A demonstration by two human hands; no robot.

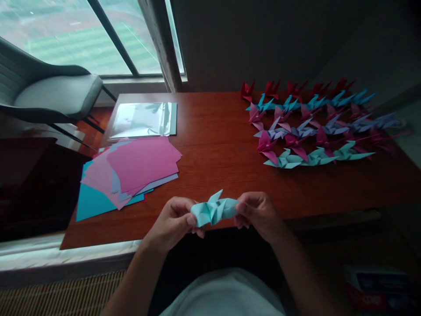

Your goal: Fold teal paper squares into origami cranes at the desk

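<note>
A pale mint paper crane (pixel 213 210) is stretched between my two hands, just over the table's front edge. My left hand (pixel 179 219) pinches its left end between thumb and fingers. On the other side, my right hand (pixel 258 214) grips the right end with the fingertips closed. One pointed tip of the folded paper sticks up from the middle. To the upper right lie more mint paper cranes (pixel 317 157), set in a row on the wooden table (pixel 210 153).
Behind the mint row stand rows of magenta (pixel 296 145), lavender (pixel 304 130), pink (pixel 283 115), blue (pixel 289 104) and red cranes (pixel 272 90). Fanned coloured paper sheets (pixel 144 164) lie at left, near a shiny clear packet (pixel 141 119). A chair (pixel 55 94) stands beyond.
</note>
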